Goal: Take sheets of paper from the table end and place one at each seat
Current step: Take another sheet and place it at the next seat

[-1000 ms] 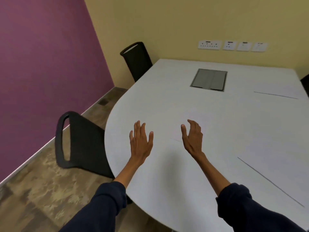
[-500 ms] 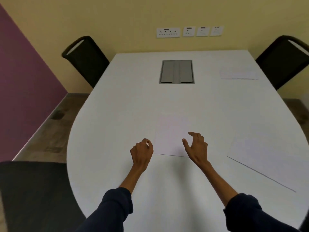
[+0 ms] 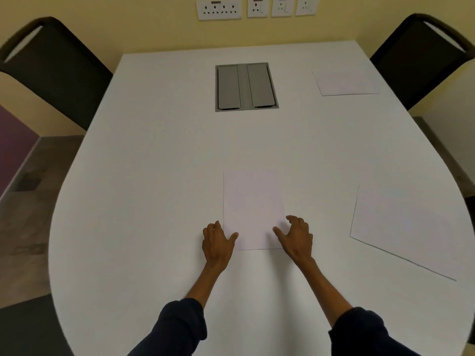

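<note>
— What are the hands doing from where you stand?

— Both are down on the white table (image 3: 144, 191), one at each lower corner of the middle sheet (image 3: 253, 209). The left hand (image 3: 217, 244) lies at the sheet's lower left corner with its thumb reaching over onto the paper's edge and its fingers curled loosely beside it. The right hand (image 3: 297, 238) sits at the lower right corner, fingers spread and arched, thumb pointing in over the paper.

— Have they got hold of it?

— Neither is closed round it. Both are open; the paper lies flat on the table between them. Whether the fingertips press on it I cannot tell.

— Any other paper?

— Off to the right of the right hand, well apart, a second sheet (image 3: 406, 227) lies skewed near the table's edge. Far beyond the hands, to the right, a third sheet (image 3: 345, 82) lies by the black chair (image 3: 421, 62) there.

— And straight ahead of the hands?

— A grey hatch (image 3: 245, 87) set into the tabletop, past the middle sheet. Another black chair (image 3: 56, 68) stands at the far left, and a row of wall sockets (image 3: 257, 7) sits on the yellow wall behind.
</note>
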Action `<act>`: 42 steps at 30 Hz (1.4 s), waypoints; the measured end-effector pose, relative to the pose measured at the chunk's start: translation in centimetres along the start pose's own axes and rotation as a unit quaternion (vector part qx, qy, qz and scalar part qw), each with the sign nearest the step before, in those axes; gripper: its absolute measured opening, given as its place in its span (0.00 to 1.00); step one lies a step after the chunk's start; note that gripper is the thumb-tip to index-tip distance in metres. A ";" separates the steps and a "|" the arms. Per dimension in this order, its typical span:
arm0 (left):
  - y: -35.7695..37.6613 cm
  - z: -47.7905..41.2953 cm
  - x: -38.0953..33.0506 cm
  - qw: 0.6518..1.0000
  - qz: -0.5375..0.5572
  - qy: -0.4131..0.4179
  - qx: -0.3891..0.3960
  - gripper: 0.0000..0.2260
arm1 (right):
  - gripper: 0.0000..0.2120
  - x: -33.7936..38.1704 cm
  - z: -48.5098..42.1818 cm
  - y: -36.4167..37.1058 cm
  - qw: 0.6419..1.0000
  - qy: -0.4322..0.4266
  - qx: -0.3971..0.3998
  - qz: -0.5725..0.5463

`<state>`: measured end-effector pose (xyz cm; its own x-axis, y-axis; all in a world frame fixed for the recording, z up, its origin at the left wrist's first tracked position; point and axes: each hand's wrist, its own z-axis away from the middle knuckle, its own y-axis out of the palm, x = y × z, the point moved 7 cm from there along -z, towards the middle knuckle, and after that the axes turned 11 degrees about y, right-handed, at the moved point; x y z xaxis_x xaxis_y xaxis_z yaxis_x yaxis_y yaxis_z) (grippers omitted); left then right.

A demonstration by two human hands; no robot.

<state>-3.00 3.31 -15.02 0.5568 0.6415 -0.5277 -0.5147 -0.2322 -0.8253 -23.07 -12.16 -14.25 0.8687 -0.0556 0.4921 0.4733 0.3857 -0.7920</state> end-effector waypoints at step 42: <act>2.4 -2.9 -0.2 0.966 0.211 -0.107 -0.102 0.23 | 0.18 -1.1 -3.3 2.9 0.944 0.101 0.017 -0.313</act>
<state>-2.46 0.52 -17.53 0.1672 0.5903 -0.7897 -0.5154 -0.6305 -0.5804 -22.19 -13.99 -18.30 0.4313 -0.4566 0.7782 0.9017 0.2484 -0.3539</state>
